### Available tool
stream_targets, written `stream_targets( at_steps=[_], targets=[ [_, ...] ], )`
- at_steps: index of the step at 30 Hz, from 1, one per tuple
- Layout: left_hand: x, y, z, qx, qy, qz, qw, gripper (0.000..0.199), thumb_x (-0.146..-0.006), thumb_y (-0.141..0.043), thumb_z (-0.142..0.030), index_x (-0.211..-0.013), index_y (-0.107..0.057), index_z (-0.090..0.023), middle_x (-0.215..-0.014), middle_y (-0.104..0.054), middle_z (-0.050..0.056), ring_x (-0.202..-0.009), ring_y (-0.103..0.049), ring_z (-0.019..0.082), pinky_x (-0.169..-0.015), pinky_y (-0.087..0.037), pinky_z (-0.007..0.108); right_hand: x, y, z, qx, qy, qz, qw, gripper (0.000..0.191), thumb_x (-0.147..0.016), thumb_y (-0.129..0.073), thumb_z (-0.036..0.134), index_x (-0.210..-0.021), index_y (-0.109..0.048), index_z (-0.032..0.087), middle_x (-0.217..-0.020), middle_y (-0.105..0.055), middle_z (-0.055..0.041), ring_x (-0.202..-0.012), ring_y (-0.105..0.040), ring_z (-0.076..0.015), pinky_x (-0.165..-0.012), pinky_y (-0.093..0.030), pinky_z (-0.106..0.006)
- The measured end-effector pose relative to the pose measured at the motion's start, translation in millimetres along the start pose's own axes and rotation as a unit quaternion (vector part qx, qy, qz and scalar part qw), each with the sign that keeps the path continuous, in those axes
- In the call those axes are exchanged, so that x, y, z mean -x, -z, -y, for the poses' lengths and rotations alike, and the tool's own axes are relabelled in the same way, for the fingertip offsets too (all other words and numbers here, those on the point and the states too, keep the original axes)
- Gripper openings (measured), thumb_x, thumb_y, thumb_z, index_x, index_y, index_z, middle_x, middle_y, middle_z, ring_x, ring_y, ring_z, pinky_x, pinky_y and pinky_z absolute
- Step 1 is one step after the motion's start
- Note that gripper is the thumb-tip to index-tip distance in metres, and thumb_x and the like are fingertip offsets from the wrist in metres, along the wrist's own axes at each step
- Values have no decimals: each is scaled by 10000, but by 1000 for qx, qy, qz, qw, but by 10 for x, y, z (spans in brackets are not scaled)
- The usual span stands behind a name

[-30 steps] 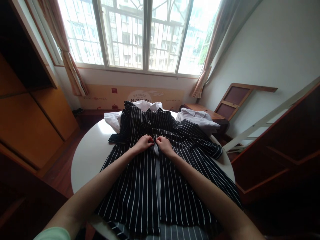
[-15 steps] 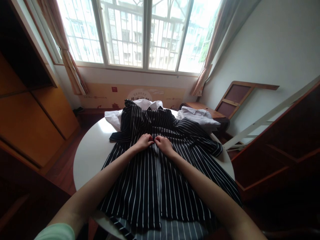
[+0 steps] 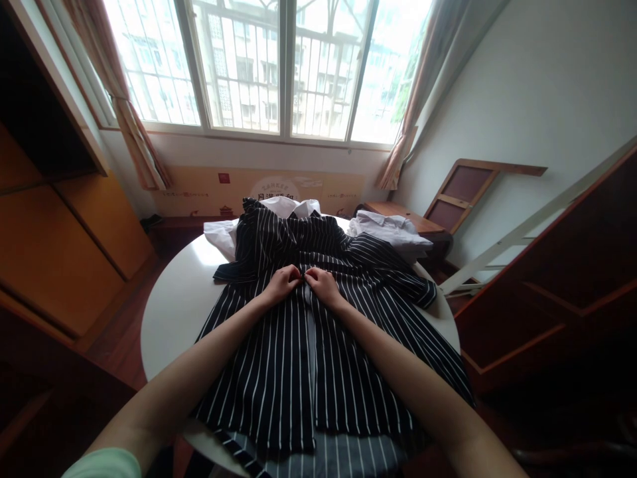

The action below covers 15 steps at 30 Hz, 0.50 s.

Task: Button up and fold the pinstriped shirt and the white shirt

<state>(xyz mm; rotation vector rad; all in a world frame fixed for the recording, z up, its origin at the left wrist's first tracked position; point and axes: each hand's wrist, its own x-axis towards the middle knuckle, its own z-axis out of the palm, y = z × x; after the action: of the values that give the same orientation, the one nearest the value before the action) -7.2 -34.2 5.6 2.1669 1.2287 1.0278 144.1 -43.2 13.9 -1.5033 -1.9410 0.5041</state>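
A black garment with white stripes (image 3: 279, 358) is spread over a round white table (image 3: 164, 312), its short sleeves out to both sides and its lower part over the near edge. At the middle of its waist, my left hand (image 3: 283, 283) pinches one front edge of the cloth with closed fingers. Right beside it, my right hand (image 3: 322, 285) pinches the facing edge, the fingertips of both hands almost touching. Below them the front parts in a narrow slit that shows the grey inner side. Any small thing between the fingertips is hidden.
Behind the garment's collar lies white cloth (image 3: 288, 206), with more at its left. A folded white shirt (image 3: 385, 229) rests at the table's back right. Beyond are a small wooden table (image 3: 403, 216), a window and curtains. A wooden cabinet (image 3: 60, 252) stands left, a dark red panel (image 3: 552, 285) right.
The whole view has shifted slightly, so things appear a little further left. Both hands stay at the waist of the garment, with only a slight change in the fingers.
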Motion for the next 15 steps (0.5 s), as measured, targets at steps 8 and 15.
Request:
stream_targets(
  at_steps=[8,15],
  targets=[
    [-4,-5,16,19,7,-17,1000,49,-711,-512,-136,-748,-500,-166,-717,-554,-9,-690,-537,123,-672,-437,255,15,-3,-5,-27,45,-36,998,163,-807,-509,215,-839,-654,148,-828,-676,-52,-774,-608,-143,-734,-421,-233],
    [-14,-14,62,17,13,-26,999,64,-713,-524,-167,-766,-488,-175,-719,-544,-16,-671,-525,116,-647,-434,247,20,6,1,-31,37,-35,998,158,-809,-509,222,-829,-660,182,-849,-685,-31,-795,-616,-144,-753,-430,-239]
  ],
)
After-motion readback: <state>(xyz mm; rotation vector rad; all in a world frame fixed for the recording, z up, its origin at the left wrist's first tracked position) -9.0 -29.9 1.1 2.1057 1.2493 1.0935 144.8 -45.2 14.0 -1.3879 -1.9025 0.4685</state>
